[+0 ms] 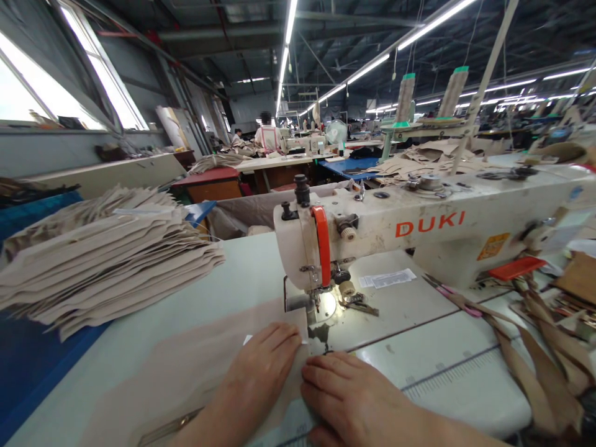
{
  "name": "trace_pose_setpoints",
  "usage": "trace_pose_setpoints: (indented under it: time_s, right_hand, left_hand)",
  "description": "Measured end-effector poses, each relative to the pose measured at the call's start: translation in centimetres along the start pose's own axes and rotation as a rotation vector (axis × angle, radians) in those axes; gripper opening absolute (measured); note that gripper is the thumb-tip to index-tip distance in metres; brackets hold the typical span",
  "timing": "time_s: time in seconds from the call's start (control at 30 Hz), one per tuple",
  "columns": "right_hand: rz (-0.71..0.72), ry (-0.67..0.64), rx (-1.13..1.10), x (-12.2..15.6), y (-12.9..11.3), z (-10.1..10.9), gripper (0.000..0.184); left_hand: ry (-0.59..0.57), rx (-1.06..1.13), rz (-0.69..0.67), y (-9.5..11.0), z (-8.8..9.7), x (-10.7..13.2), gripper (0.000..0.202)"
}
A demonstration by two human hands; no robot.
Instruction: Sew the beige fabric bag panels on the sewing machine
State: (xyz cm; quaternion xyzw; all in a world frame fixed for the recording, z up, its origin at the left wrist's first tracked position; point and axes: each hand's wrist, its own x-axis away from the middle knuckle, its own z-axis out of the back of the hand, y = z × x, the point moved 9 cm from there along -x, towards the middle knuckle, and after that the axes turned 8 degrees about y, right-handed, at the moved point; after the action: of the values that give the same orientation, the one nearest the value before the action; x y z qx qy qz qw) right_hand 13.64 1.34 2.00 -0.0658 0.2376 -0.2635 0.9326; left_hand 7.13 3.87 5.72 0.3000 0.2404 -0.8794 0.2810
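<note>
My left hand (261, 372) lies flat with fingers stretched out on a beige fabric piece (186, 366) spread on the sewing table (419, 347). My right hand (349, 394) rests beside it, fingers together and pressed down on the fabric's edge, just in front of the needle and presser foot (317, 310). A small white label (248, 339) peeks out by my left fingertips. The white DUKI sewing machine (419, 230) stands right behind both hands, its lamp lighting the needle plate.
A tall stack of beige cut pieces (102, 254) sits at the left on a blue surface. Beige strips (535, 347) and scissors (459, 298) lie at the right. Thread cones (454, 90) stand behind the machine. Another person (266, 133) works far back.
</note>
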Motion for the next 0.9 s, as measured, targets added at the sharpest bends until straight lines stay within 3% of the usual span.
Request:
trace_pose_setpoints:
  time_s: [0.3, 0.47, 0.6, 0.73, 0.9]
  right_hand:
    - [0.079, 0.072, 0.058, 0.2, 0.0, -0.7, 0.039]
    - [0.069, -0.046, 0.040, -0.2, -0.2, 0.4, 0.045]
    - [-0.030, -0.148, -0.004, -1.0, 0.7, 1.9, 0.024]
    - [-0.120, -0.061, 0.077, -2.4, 3.1, 2.4, 0.019]
    - [-0.074, 0.003, 0.166, -3.0, 4.2, 1.2, 0.018]
  left_hand:
    - [-0.091, 0.031, -0.013, -0.2, -1.3, 1.1, 0.038]
    - [-0.079, 0.030, 0.013, -0.5, -1.3, 1.4, 0.036]
    - [-0.134, 0.036, 0.053, -0.6, -1.7, 1.9, 0.036]
    - [-0.139, 0.000, 0.023, -0.3, -1.6, 2.4, 0.041]
    - [-0.204, 0.015, 0.074, -0.7, -1.5, 3.3, 0.035]
